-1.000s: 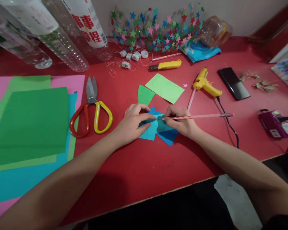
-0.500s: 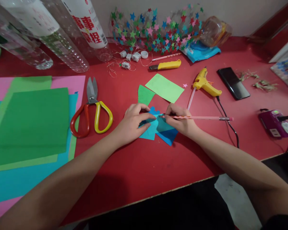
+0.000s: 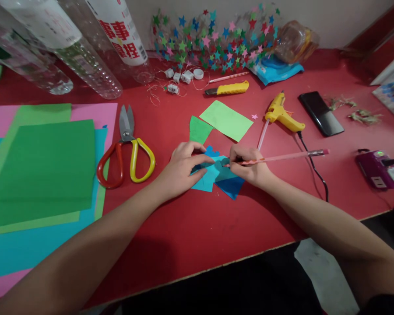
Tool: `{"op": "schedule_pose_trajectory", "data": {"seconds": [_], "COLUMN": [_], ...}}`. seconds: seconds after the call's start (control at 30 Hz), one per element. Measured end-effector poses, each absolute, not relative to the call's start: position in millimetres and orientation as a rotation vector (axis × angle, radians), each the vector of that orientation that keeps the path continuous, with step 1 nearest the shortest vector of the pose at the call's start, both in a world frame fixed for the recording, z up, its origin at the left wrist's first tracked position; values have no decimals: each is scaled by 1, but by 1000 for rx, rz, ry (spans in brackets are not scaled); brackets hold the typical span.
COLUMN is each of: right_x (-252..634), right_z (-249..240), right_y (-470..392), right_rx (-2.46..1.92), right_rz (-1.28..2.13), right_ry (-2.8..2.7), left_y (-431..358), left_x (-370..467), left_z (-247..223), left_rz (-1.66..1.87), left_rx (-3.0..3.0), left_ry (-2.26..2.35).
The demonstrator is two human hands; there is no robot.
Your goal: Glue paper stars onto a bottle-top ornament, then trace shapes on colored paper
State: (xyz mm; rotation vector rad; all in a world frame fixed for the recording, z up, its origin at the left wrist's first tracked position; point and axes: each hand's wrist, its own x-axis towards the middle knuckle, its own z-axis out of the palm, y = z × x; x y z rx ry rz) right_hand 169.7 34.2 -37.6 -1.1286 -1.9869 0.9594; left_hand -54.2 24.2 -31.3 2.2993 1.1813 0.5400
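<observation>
My left hand (image 3: 187, 168) rests with its fingers spread on a light blue piece (image 3: 205, 181) on the red table. In my right hand (image 3: 249, 166) is a pink pencil (image 3: 285, 156), pinched between the fingers, its tip at the blue pieces and its eraser end pointing right. A small scalloped blue shape (image 3: 212, 151) shows just beyond my left fingertips. Under the light blue piece a darker blue one (image 3: 231, 188) sticks out toward me. Two green pieces, one light (image 3: 227, 120) and one darker (image 3: 199, 130), lie beyond my hands.
Scissors (image 3: 127, 148) lie left of my hands, beside stacked coloured sheets (image 3: 46, 166). Farther back are a yellow cutter (image 3: 231, 89), a glue gun (image 3: 284, 114) with its cord, a phone (image 3: 321, 113) and plastic bottles (image 3: 85, 65). A purple power adapter (image 3: 377, 170) sits at the right.
The pencil's eraser end has swung up and to the right, and my right fingers have shifted slightly. My left hand stays in place on the blue piece.
</observation>
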Motion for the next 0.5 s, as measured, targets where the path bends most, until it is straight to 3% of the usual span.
{"op": "schedule_pose_trajectory", "data": {"seconds": [0.5], "right_x": [168], "right_z": [-36], "right_y": [32], "right_rx": [-1137], "right_rz": [958], "right_ry": [-1977], "left_y": [24], "left_x": [-53], "left_z": [-31], "left_rz": [535], "left_rx": [2290], "left_ry": [1190]}}
